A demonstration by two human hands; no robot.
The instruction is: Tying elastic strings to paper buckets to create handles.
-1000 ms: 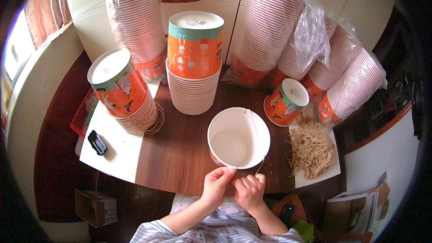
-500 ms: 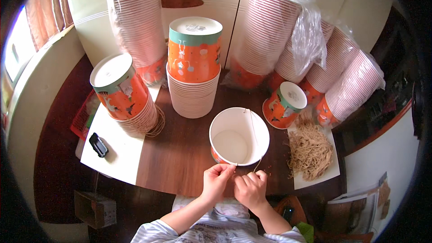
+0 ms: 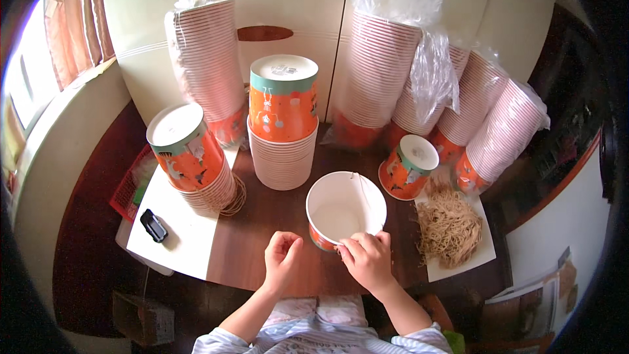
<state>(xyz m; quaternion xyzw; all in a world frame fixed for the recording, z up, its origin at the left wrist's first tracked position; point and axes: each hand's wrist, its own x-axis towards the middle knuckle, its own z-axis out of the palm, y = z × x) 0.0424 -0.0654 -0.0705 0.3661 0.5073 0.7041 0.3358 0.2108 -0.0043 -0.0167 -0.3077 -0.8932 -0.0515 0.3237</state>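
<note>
The right hand (image 3: 367,257) sits at five o'clock on the near rim of the open bucket (image 3: 327,198), fingers bent; I cannot tell whether they pinch rim or cord (image 3: 354,176), since the fingers cover that spot. The left hand (image 3: 282,255), at eight, is apart from it, fingers curled, contents hidden. The cord shows faintly inside from the twelve-o'clock rim, hard to trace.

Around the bucket: one upturned tub (image 3: 401,177) at two, one heap of strings (image 3: 449,228) at three, one black case (image 3: 154,226) at nine, two unbagged stacks at ten (image 3: 187,157) and eleven (image 3: 283,157). Five bagged stacks (image 3: 383,69) stand behind, four to the right; crumpled plastic (image 3: 436,75) partly hides one.
</note>
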